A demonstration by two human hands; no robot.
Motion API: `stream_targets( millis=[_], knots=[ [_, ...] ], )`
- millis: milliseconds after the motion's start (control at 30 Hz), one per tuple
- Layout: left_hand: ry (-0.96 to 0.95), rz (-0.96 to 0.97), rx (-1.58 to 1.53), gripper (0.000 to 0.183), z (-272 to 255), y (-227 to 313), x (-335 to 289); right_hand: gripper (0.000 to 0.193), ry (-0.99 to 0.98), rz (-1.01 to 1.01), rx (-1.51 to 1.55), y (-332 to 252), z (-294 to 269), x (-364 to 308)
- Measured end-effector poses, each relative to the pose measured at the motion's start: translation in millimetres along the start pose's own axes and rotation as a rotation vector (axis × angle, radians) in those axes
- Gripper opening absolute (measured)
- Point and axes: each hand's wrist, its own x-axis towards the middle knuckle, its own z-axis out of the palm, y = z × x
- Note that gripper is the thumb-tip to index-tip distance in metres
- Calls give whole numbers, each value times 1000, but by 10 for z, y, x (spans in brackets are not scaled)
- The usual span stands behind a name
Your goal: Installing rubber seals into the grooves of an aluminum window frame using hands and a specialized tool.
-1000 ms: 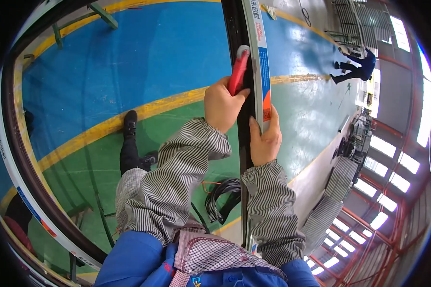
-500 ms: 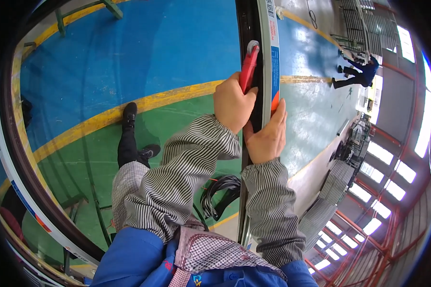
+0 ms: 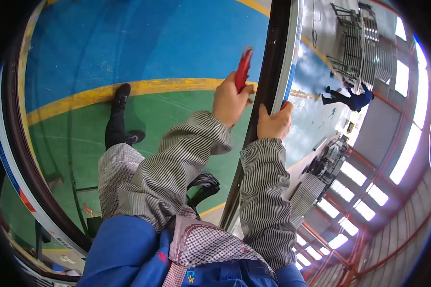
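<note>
My left hand point(image 3: 231, 101) is closed round a red-handled tool point(image 3: 244, 70), whose small grey wheel tip points up and away. The tool is a little smeared by motion and stands apart, to the left of a long dark frame bar point(image 3: 272, 57). That bar carries white and blue film along its right side. My right hand point(image 3: 274, 121) grips the bar, thumb towards the dark face and fingers over the filmed side. An orange-red patch of the film point(image 3: 285, 104) shows by those fingers.
Another dark bar with printed film point(image 3: 21, 189) curves along the left rim. Black coiled hose or cable point(image 3: 203, 187) lies on the green floor point(image 3: 177, 103) beneath my arms. A person in blue point(image 3: 352, 99) works far right by stacked metal profiles point(image 3: 361, 52). My shoe point(image 3: 121, 95) is near the yellow stripe.
My left hand has lifted the red tool off the bar's dark channel and moved left. My right hand stays on the bar. The view has turned, so the bar leans more.
</note>
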Motion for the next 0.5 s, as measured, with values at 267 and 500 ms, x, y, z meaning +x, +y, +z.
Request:
stream_targets(
  millis=[267, 500],
  knots=[
    [-116, -181, 136, 29, -358, -321, -752, 65, 22, -6, -141, 64, -51, 107],
    [-511, -194, 480, 24, -588, -947, -1542, 59, -246, -348, 219, 548, 102, 321]
  ],
)
